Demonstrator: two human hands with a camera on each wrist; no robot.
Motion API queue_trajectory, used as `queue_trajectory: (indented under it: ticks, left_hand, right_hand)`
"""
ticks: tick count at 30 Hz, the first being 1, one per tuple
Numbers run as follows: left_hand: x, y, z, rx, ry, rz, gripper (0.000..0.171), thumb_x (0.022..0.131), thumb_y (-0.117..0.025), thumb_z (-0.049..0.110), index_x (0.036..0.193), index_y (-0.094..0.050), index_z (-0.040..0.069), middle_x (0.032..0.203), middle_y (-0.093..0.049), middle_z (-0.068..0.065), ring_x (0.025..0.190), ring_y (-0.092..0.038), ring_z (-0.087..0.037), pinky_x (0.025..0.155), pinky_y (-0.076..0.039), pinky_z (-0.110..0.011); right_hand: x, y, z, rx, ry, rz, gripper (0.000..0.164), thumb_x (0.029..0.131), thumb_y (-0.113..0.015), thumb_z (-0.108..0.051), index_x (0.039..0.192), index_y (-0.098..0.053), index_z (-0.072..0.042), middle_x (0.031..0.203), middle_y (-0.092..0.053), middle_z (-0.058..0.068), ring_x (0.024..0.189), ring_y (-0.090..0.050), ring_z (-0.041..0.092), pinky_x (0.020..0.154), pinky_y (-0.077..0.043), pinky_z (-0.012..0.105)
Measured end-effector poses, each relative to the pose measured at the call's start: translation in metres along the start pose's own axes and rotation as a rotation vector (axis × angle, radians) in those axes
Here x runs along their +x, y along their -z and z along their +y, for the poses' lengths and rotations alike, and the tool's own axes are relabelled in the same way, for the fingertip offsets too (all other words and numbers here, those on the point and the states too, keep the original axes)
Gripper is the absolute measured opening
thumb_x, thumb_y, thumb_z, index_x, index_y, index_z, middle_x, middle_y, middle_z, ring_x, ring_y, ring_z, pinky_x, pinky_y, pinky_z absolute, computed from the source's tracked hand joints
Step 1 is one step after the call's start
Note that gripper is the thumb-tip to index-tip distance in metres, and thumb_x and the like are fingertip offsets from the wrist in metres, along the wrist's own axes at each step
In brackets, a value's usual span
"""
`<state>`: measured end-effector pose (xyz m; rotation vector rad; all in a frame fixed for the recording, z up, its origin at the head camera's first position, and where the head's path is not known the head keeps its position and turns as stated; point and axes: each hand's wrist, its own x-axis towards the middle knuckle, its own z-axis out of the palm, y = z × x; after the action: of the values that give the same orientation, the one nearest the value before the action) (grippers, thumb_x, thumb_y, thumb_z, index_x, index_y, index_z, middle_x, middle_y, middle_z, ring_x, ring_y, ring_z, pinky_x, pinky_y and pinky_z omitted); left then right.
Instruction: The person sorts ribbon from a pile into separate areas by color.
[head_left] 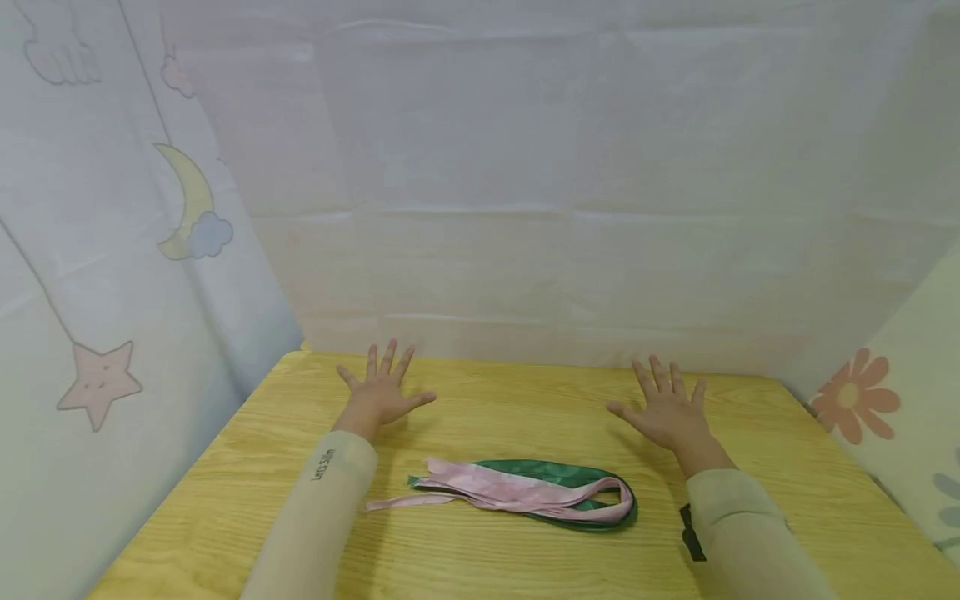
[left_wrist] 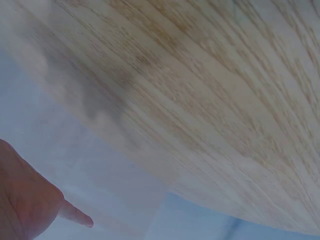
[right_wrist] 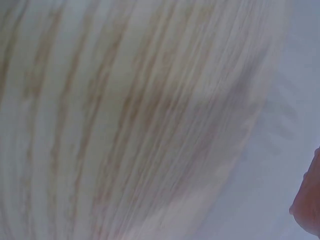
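My left hand (head_left: 378, 396) is spread with fingers straight above the far left part of the table, holding nothing. On the other side my right hand (head_left: 667, 412) is likewise spread, fingers apart and nothing in them. Between the forearms, closer to me, lies a flat bundle of long fabric strips: a pink strip (head_left: 517, 490) over a green strip (head_left: 555, 472), looped at the right and with loose ends at the left. In the left wrist view part of the left hand (left_wrist: 30, 200) shows at the lower left; the right wrist view catches only an edge of the right hand (right_wrist: 309, 205).
A wood-grain table (head_left: 465, 558) spans the front. Pale cloth (head_left: 562, 183) hangs behind its far edge, and printed curtains (head_left: 112, 250) stand at both sides. A small black item (head_left: 692, 533) shows by the right sleeve.
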<state>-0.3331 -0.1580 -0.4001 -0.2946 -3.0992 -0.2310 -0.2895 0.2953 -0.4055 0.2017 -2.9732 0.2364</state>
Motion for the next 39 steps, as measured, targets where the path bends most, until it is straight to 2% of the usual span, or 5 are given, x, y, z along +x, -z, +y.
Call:
queue_trajectory:
  ticks: [14,18,25,30,39]
  left_hand:
    - [-0.003,0.008,-0.002,0.011,-0.009,0.014,0.094,0.08,-0.036,0.078,0.15,-0.002,0.026,0.154,0.006,-0.012,0.136,0.011,-0.04,0.083,0.014,-0.077]
    - [0.0,0.013,0.009,0.007,-0.067,0.002,0.092,0.08,-0.042,0.074,0.15,-0.01,0.025,0.153,-0.009,-0.014,0.137,-0.005,-0.041,0.09,-0.001,-0.076]
    - [-0.013,-0.001,0.066,-0.209,-0.332,-0.246,0.05,0.088,-0.062,0.041,0.129,-0.051,0.015,0.111,-0.059,-0.005,0.099,-0.057,-0.021,0.086,-0.044,-0.044]
    - [-0.025,-0.017,0.094,-0.317,-0.421,-0.414,0.019,0.088,-0.064,0.032,0.103,-0.065,0.021,0.087,-0.058,0.01,0.076,-0.055,-0.006,0.071,-0.047,-0.027]
    - [-0.03,-0.023,0.099,-0.346,-0.469,-0.419,0.006,0.088,-0.066,0.02,0.081,-0.066,0.02,0.073,-0.057,0.011,0.065,-0.051,-0.004,0.063,-0.045,-0.021]
  right_hand:
    - [0.003,0.002,0.004,0.038,0.005,0.002,0.093,0.085,-0.037,-0.071,0.15,-0.002,-0.013,0.152,0.0,0.022,0.133,0.003,0.049,0.091,0.011,0.072]
    - [0.006,0.013,-0.007,0.153,0.068,-0.058,0.082,0.088,-0.046,-0.062,0.144,-0.029,-0.005,0.144,-0.028,0.024,0.129,-0.022,0.049,0.093,-0.009,0.072]
    - [-0.002,0.011,-0.047,0.472,0.23,-0.398,0.035,0.089,-0.062,-0.035,0.108,-0.064,-0.007,0.096,-0.061,0.002,0.09,-0.057,0.023,0.075,-0.047,0.042]
    - [-0.008,-0.003,-0.065,0.526,0.304,-0.503,0.018,0.087,-0.066,-0.028,0.096,-0.067,-0.013,0.089,-0.061,-0.003,0.082,-0.055,0.017,0.072,-0.046,0.038]
    - [-0.008,-0.013,-0.07,0.579,0.347,-0.542,0.012,0.084,-0.07,-0.02,0.09,-0.067,-0.01,0.084,-0.062,-0.003,0.077,-0.055,0.017,0.068,-0.047,0.034]
